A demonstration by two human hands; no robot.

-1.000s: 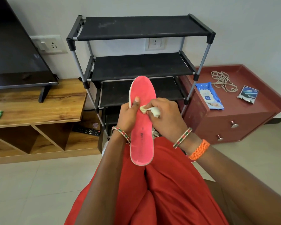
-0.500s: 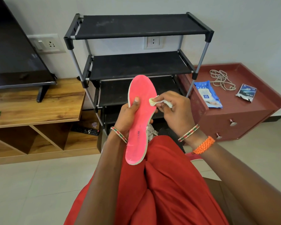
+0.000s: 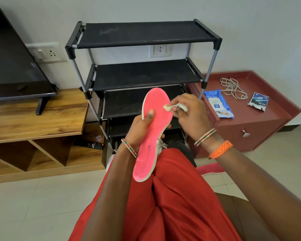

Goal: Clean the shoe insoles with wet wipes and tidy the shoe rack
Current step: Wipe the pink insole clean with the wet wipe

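Note:
A pink shoe insole (image 3: 151, 138) with a pale rim stands nearly upright over my lap. My left hand (image 3: 142, 129) grips it from the left, thumb across its face. A crumpled, dirty white wet wipe (image 3: 174, 107) is pinched in my right hand (image 3: 189, 115) and touches the insole's upper right edge. Behind stands the black shoe rack (image 3: 142, 77) with bare upper shelves. A blue wet wipes pack (image 3: 217, 106) lies on the red cabinet (image 3: 261, 122) at the right.
Loose shoelaces (image 3: 233, 87) and a small dark sachet (image 3: 258, 101) lie on the cabinet. A second pink insole (image 3: 210, 168) and a white shoe (image 3: 159, 146) sit on the floor by my knees. A wooden TV unit (image 3: 38, 122) with a remote (image 3: 89, 145) stands left.
My right hand moved the wipe from the insole's middle up and right to its upper right edge. The insole's toe end tilted slightly right. The camera view shifted a little.

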